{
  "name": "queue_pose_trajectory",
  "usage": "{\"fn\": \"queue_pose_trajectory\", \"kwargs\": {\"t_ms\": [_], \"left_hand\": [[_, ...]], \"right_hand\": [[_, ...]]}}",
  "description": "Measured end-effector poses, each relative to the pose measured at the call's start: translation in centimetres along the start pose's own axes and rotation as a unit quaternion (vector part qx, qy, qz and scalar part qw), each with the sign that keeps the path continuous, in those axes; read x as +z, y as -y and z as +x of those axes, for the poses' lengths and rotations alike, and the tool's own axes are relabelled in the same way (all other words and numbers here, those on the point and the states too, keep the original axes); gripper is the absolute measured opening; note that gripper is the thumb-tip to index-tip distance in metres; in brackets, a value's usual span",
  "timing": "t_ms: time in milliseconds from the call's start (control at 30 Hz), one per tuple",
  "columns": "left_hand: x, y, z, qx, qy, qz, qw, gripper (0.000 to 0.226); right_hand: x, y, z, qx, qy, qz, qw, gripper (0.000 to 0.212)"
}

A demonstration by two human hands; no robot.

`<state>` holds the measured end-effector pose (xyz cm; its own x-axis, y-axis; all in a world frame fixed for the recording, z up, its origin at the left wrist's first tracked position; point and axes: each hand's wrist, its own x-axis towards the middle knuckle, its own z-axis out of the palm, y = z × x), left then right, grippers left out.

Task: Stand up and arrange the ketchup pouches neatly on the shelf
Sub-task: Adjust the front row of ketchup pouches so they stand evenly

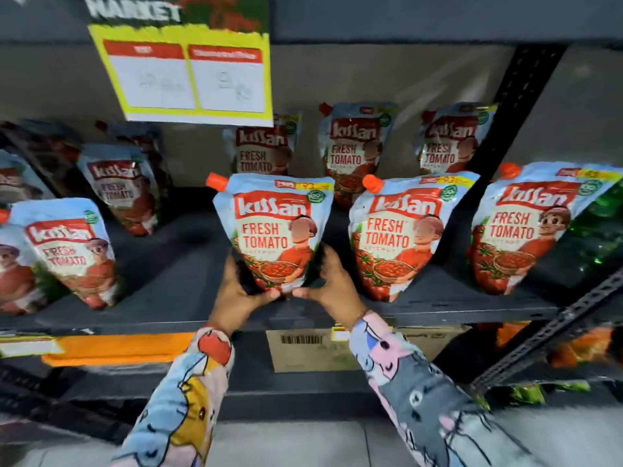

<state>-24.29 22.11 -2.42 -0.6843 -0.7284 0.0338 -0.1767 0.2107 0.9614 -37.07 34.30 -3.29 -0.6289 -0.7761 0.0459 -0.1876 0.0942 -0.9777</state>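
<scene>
A ketchup pouch (pixel 273 227) with an orange cap stands upright at the front middle of the dark shelf (pixel 175 308). My left hand (pixel 236 291) grips its lower left side and my right hand (pixel 332 288) grips its lower right side, thumbs nearly meeting under its base. Two more pouches stand upright in the front row to its right: one pouch (pixel 397 234) close by, another pouch (pixel 529 227) farther right. Three pouches (pixel 354 153) stand in the back row. At the left, several pouches (pixel 70 254) lean.
A yellow price sign (pixel 188 75) hangs from the shelf above, covering part of a back pouch. A black metal upright (pixel 519 106) and a diagonal brace (pixel 556 325) bound the right side. A cardboard box (pixel 323 348) and orange packs (pixel 111 348) sit on the lower shelf.
</scene>
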Motion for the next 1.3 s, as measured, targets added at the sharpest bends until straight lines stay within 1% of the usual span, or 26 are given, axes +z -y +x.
{"fn": "queue_pose_trajectory", "kwargs": {"t_ms": [33,100,200,300,433,533,633,667,700,767,800,833,867,933,967,1033,1100,1167,1233,1300], "left_hand": [[-0.4,-0.1,0.6,0.001,0.031,0.013,0.999,0.096],[-1.0,-0.1,1.4,-0.011,0.059,0.035,0.998,0.083],[-1.6,0.6,1.8,-0.012,0.053,0.03,0.998,0.068],[-3.1,1.6,2.0,-0.02,0.053,0.002,0.998,0.066],[-4.6,2.5,2.3,-0.017,0.064,0.009,0.998,0.064],[-5.0,2.7,2.4,-0.013,0.086,0.001,0.996,0.067],[-4.9,3.0,1.9,-0.006,0.098,0.006,0.995,0.066],[-4.9,3.0,1.7,0.0,0.084,0.01,0.996,0.065],[-5.0,3.1,1.3,0.007,0.055,0.014,0.998,0.064],[-5.6,3.6,0.2,0.013,-0.045,0.018,0.999,0.06],[-5.9,3.9,-0.5,0.021,-0.096,0.024,0.995,0.056],[-6.6,4.3,-1.3,0.031,-0.148,0.028,0.988,0.053],[-7.1,4.6,-2.1,0.043,-0.196,0.03,0.979,0.05],[-8.9,5.1,-3.3,0.059,-0.28,0.03,0.958,0.051],[-9.9,5.4,-3.4,0.059,-0.312,0.032,0.948,0.051],[-12.4,6.1,-3.8,0.043,-0.366,0.033,0.929,0.049],[-15.4,6.6,-3.7,0.018,-0.402,0.011,0.915,0.045],[-17.9,7.3,-3.3,-0.013,-0.4,-0.006,0.917,0.043],[-19.8,7.7,-2.6,-0.028,-0.356,-0.003,0.934,0.045],[-21.1,7.7,-1.8,-0.036,-0.315,-0.001,0.948,0.049]], "right_hand": [[0.2,-0.1,0.6,0.006,0.006,0.0,1.0,0.092],[1.1,-0.4,1.1,0.009,-0.001,-0.017,1.0,0.085],[2.1,-0.7,1.2,0.005,-0.028,-0.021,0.999,0.078],[3.4,-0.4,1.1,0.002,-0.028,-0.024,0.999,0.074],[5.2,-0.3,1.0,-0.003,-0.035,-0.022,0.999,0.072],[5.6,-0.4,0.8,-0.007,-0.046,-0.024,0.999,0.067],[5.6,-0.1,0.3,-0.019,-0.052,-0.002,0.998,0.073],[5.9,0.2,-0.1,-0.035,-0.065,-0.004,0.997,0.077],[6.2,0.2,-0.7,-0.053,-0.094,-0.024,0.994,0.082],[7.3,-0.3,-2.2,-0.067,-0.186,-0.129,0.972,0.09],[8.0,-0.6,-3.4,-0.079,-0.236,-0.183,0.951,0.086],[8.8,-0.9,-4.4,-0.114,-0.267,-0.222,0.931,0.079],[9.5,-1.2,-5.5,-0.159,-0.272,-0.244,0.917,0.071],[11.1,-1.7,-6.2,-0.23,-0.224,-0.253,0.913,0.06],[11.9,-1.7,-6.2,-0.242,-0.195,-0.248,0.917,0.058],[13.9,-0.8,-5.7,-0.246,-0.145,-0.229,0.931,0.058],[15.8,0.6,-4.3,-0.243,-0.09,-0.197,0.946,0.065],[17.7,2.0,-2.2,-0.217,-0.009,-0.164,0.962,0.074],[20.2,3.3,0.1,-0.159,0.08,-0.117,0.977,0.083],[22.9,4.6,2.2,-0.096,0.128,-0.055,0.986,0.092]]}}
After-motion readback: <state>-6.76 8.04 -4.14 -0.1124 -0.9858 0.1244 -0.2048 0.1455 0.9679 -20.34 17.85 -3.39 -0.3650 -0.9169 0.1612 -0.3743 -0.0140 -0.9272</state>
